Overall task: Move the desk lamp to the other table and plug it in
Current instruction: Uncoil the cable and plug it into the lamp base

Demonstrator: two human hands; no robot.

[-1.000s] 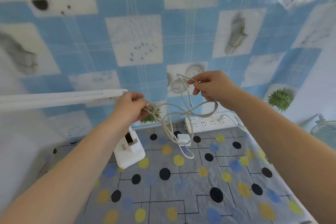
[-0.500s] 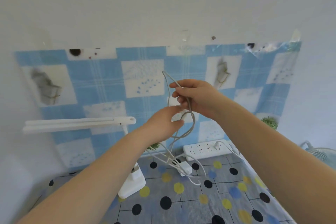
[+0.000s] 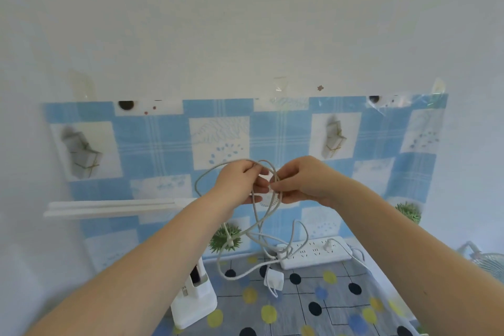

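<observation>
Both hands are raised above the power strip [image 3: 313, 252], working at a tangle of the lamp's white cord [image 3: 256, 215]. The left hand [image 3: 240, 185] has its fingers [image 3: 257, 188] closed on a loop; the right hand [image 3: 305, 185] pinches the strands just beside it, fingertip nearly to fingertip. From there the cord hangs straight down, its loops trailing to the white adapter [image 3: 274, 279] lying on the dotted tabletop [image 3: 341, 308], just in front of the strip. The desk lamp [image 3: 195, 300] stands left of the strip. The adapter seems slightly nearer the right hand.
</observation>
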